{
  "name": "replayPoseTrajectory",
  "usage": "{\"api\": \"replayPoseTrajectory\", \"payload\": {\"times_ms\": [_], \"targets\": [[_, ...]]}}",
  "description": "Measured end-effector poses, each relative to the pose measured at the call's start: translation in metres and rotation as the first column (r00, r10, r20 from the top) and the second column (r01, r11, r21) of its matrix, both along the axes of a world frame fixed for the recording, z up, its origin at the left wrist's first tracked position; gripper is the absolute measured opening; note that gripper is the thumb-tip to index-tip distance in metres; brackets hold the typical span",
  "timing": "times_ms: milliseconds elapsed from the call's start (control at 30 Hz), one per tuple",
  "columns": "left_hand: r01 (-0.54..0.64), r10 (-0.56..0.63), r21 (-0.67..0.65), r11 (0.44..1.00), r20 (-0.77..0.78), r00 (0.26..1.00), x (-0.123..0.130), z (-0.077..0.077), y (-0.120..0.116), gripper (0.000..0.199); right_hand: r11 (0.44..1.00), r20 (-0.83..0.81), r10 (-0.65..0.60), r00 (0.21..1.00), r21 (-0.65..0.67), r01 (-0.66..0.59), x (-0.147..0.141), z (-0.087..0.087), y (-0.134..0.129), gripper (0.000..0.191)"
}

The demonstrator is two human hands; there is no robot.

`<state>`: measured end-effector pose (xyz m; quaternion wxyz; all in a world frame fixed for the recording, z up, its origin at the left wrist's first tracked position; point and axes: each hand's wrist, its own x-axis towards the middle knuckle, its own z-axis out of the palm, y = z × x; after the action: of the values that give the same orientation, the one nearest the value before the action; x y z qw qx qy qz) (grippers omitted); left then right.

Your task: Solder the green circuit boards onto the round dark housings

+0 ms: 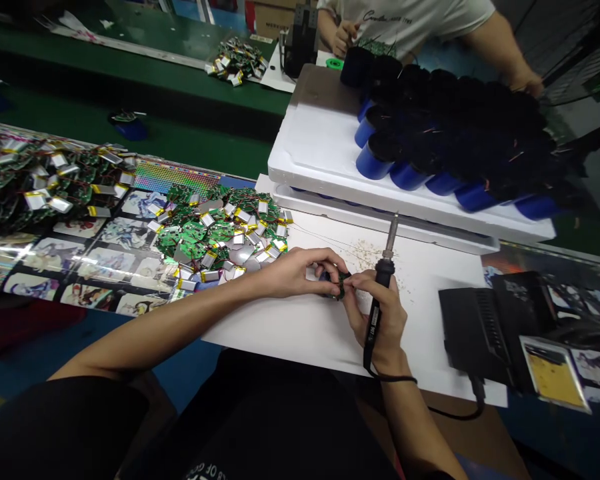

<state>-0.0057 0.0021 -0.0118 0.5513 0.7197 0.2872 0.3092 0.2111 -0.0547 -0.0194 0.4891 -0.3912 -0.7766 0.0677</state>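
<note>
Near the middle of the white board (290, 327), my left hand (313, 272) pinches a small green circuit board (341, 285) with a dark part beside it. My right hand (380, 310) meets it from the right, thumb and forefinger at the board's edge. A black soldering iron (375, 323) lies across that same hand, its metal tip pointing up and away from me, clear of the circuit board. Whether the right fingertips hold a wire is too small to tell. Left of my hands lies a pile of green circuit boards with silver batteries (220, 230).
White foam trays (310, 147) with many blue and black cups (375, 157) stand beyond my hands. A black box (473, 327) with a cable and a yellow sponge tray (553, 373) sit at the right. More boards (45, 180) lie far left. A person (405, 27) works opposite.
</note>
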Motion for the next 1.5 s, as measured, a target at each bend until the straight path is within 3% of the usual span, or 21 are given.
{"api": "replayPoseTrajectory", "payload": {"times_ms": [67, 133, 233, 467, 633, 733, 833, 900, 967, 1033, 1100, 1233, 1400, 1500], "targets": [[-0.048, 0.054, 0.172, 0.984, -0.034, 0.998, 0.001, -0.001, -0.002, 0.033, 1.0, 0.002, -0.021, 1.0, 0.0, 0.021, -0.001, 0.0, -0.001, 0.049], [-0.09, 0.123, 0.346, 0.934, -0.075, 0.99, 0.001, -0.002, -0.003, 0.018, 1.0, 0.008, -0.029, 1.0, 0.01, 0.029, -0.001, -0.001, -0.001, 0.049], [-0.096, 0.167, 0.458, 0.884, -0.116, 0.979, 0.0, -0.003, -0.004, 0.013, 0.998, 0.012, -0.054, 0.998, 0.016, 0.054, -0.002, -0.004, -0.003, 0.049], [-0.07, 0.105, 0.313, 0.947, -0.099, 0.989, 0.001, 0.003, -0.004, 0.014, 0.991, -0.053, -0.095, 0.994, -0.098, 0.09, -0.006, -0.008, -0.007, 0.041], [-0.035, 0.06, 0.218, 0.975, -0.108, 0.992, -0.001, 0.008, -0.001, 0.014, 0.993, -0.058, -0.075, 0.996, -0.101, 0.069, -0.003, -0.009, -0.009, 0.041], [-0.009, 0.039, 0.261, 0.965, -0.11, 0.993, -0.004, 0.009, 0.002, 0.013, 0.993, -0.071, -0.061, 0.996, -0.108, 0.053, 0.004, -0.007, -0.017, 0.041], [0.064, -0.016, 0.359, 0.931, -0.134, 0.991, -0.006, 0.007, 0.002, 0.009, 0.982, -0.163, -0.08, 0.983, -0.181, 0.05, 0.011, 0.002, -0.028, 0.029], [0.098, -0.029, 0.404, 0.909, -0.172, 0.985, -0.006, 0.006, 0.002, 0.009, 0.965, -0.337, -0.115, 0.935, -0.261, 0.025, 0.016, 0.012, -0.034, 0.025], [0.114, -0.031, 0.423, 0.899, -0.199, 0.979, -0.006, 0.006, 0.001, 0.01, 0.941, -0.525, -0.153, 0.838, -0.336, -0.039, 0.022, 0.022, -0.037, 0.032], [0.117, -0.028, 0.433, 0.894, -0.207, 0.978, -0.006, 0.007, 0.001, 0.01, 0.911, -0.607, -0.189, 0.772, -0.401, -0.093, 0.03, 0.031, -0.038, 0.037], [0.117, -0.026, 0.435, 0.893, -0.209, 0.978, -0.005, 0.007, 0.001, 0.011, 0.895, -0.566, -0.239, 0.789, -0.444, -0.047, 0.038, 0.038, -0.04, 0.031], [0.112, -0.023, 0.428, 0.897, -0.207, 0.978, -0.005, 0.006, 0.001, 0.011, 0.891, -0.426, -0.371, 0.825, -0.413, 0.187, 0.047, 0.042, -0.049, 0.009], [0.101, -0.011, 0.443, 0.891, -0.201, 0.98, -0.004, 0.004, 0.002, 0.012, 0.874, -0.392, -0.293, 0.872, -0.479, 0.079, 0.051, 0.038, -0.055, 0.013], [0.098, -0.008, 0.45, 0.888, -0.197, 0.98, -0.004, 0.005, 0.001, 0.012, 0.855, -0.315, -0.268, 0.91, -0.514, 0.074, 0.054, 0.03, -0.054, 0.016]]}}
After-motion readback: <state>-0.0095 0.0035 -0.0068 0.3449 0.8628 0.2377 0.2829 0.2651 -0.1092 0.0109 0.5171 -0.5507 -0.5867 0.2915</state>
